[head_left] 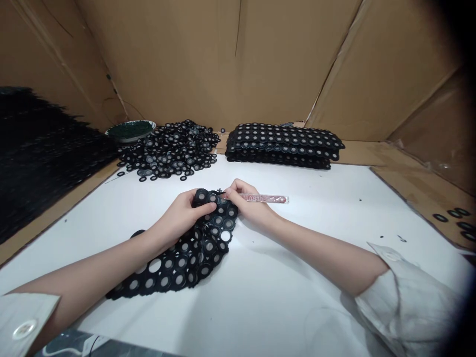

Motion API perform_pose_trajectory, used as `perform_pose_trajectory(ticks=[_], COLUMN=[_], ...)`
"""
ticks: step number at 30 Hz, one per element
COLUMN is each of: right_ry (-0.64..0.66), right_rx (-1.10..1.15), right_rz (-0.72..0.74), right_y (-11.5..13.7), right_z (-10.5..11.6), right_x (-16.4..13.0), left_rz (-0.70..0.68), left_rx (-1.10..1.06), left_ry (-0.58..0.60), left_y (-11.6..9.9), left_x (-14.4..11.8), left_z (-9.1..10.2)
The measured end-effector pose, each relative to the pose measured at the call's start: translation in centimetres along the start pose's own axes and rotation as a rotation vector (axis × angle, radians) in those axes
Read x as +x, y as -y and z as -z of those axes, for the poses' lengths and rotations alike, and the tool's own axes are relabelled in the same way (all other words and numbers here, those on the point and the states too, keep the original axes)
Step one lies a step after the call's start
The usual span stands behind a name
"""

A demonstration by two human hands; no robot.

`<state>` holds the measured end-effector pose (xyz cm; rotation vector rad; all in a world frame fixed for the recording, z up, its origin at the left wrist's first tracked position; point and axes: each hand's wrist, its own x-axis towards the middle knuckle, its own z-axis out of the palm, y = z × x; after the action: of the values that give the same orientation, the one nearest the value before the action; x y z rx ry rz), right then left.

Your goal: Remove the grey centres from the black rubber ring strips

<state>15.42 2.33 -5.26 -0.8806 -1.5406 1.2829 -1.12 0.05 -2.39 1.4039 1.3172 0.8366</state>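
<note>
My left hand [186, 210] pinches the top edge of a black sheet of joined rings [174, 270], its thumb lying across the front. The sheet drapes down and to the left over the white tabletop, folded in places, and my left forearm hides part of it. In my right hand [247, 201], closed at the sheet's upper right edge, is a slim tool with a reddish handle in clear plastic [273, 199]. Its thin dark tip points left, toward the rings by my left thumb. A small black cross-shaped piece [219, 190] shows at the sheet's top edge.
Loose black rings [174, 148] lie heaped at the back left, near a bowl [150, 126] of dark green bits. Folded ring sheets [284, 141] are stacked at the back. Several rings [441, 217] rest on cardboard at right. A dark bristly pile [40, 158] stands at left. Cardboard walls [208, 59] enclose the table.
</note>
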Motion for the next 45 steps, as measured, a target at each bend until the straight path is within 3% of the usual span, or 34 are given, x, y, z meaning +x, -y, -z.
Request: perform_pose_trajectory(ticks=[11,26,45], right_ry=[-0.014,-0.043,-0.060], right_rx=[0.024,0.036,0.099], right_rz=[0.018,0.004,-0.026], right_y=[0.0,-0.6,0.7], right_z=[-0.1,-0.1,0.2], right_x=[0.0,0.3,0.1], left_rz=[-0.037,-0.010,-0.059], left_rx=[0.040,-0.008,-0.048], left_ry=[0.044,-0.029,-0.025], left_y=[-0.2,0.0,-0.1], left_x=[-0.2,0.0,-0.3], left_z=[0.1,-0.2,-0.3])
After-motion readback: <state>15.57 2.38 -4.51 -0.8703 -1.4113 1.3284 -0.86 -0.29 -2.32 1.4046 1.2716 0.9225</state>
